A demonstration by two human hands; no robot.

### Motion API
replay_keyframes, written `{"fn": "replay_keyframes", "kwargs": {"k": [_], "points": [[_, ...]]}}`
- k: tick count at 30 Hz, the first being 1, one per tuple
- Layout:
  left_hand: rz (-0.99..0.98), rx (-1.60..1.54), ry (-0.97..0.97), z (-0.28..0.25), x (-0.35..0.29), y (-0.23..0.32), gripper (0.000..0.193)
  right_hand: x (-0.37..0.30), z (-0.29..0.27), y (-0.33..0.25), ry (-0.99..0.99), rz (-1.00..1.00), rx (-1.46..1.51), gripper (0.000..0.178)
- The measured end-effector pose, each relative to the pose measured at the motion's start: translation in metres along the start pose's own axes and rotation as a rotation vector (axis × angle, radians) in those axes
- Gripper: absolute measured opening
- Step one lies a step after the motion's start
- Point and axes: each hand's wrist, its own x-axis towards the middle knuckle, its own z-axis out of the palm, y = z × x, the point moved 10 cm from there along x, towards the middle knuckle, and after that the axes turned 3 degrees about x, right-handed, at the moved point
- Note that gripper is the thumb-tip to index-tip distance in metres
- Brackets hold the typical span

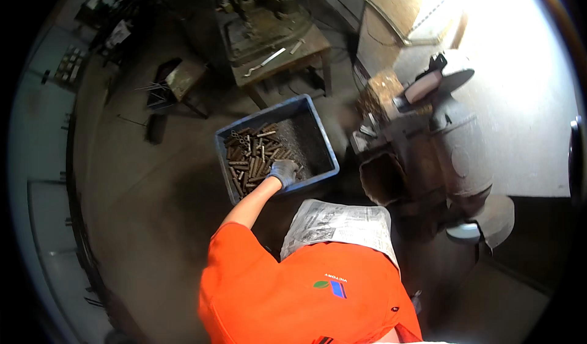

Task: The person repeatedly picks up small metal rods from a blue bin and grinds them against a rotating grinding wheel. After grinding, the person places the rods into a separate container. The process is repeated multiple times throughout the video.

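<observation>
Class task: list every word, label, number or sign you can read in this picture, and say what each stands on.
Orange shirt: one short line of white lettering near a green leaf mark and a blue-and-red emblem; readable, but not copied here.
Newspaper sheet over the lap: rows of print, too small to read.
No other text is readable.

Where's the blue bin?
In the head view, the blue bin sits near the middle, left of the big machine, with the left hand inside.

Word (335,278) w/ logo (338,289) on shirt (287,292), newspaper (342,222) txt illeg.
</observation>
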Motion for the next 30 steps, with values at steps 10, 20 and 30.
{"fn": "replay_keyframes", "kwargs": {"k": [10, 20, 30], "points": [[0.343, -0.685, 0.244, -0.157, -0.024, 0.14, 0.02, -0.058, 0.045, -0.132, -0.7, -0.196, 0.364, 0.04], [0.578, -1.118, -0.384, -0.064, -0.072, 0.349, 0.017, -0.114, 0.082, -0.308, -0.673, -0.814, 0.202, 0.015], [0.467, -1.296, -0.482, -0.034, -0.069, 0.344, 0.019, -0.11, 0.082, -0.286, -0.662, -0.722, 0.3, 0.015]]}}
